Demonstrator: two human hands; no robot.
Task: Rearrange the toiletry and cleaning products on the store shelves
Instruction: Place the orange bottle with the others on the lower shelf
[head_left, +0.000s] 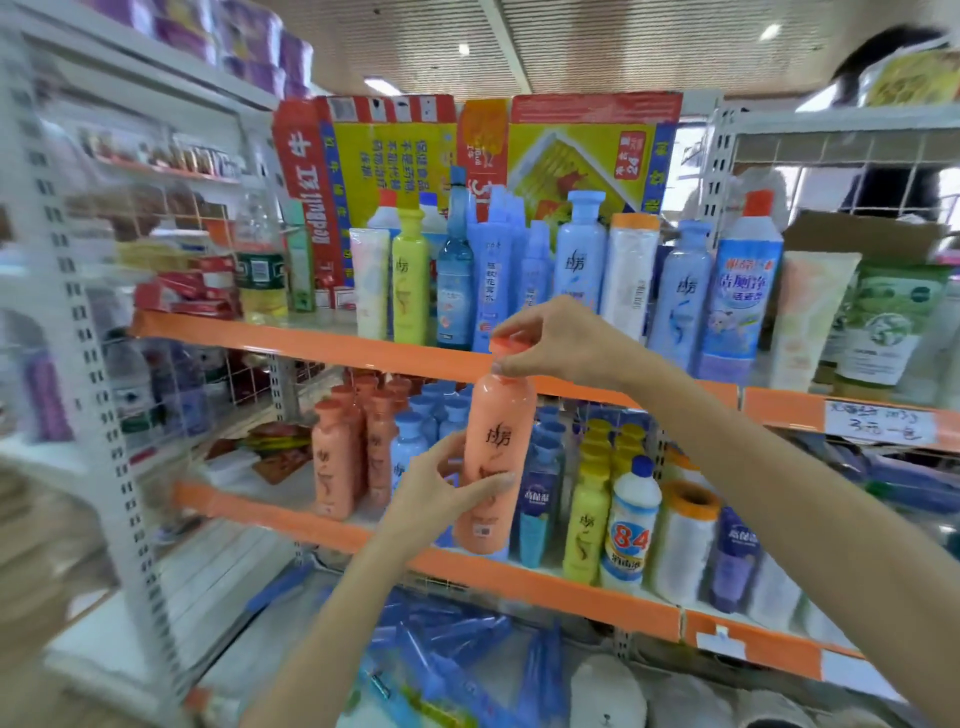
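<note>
Orange bottle (494, 457): upright, held in front of the middle shelf (519, 582).
Left hand (441, 493): fingers wrapped round its lower body.
Right hand (558, 340): fingertips pinch its cap (506, 345).

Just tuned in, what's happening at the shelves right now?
A person holds an upright orange plastic bottle in the air in front of the shelving. The left hand grips its body and the right hand pinches its orange cap. Matching orange bottles stand on the orange-edged middle shelf just behind, beside light blue bottles.
</note>
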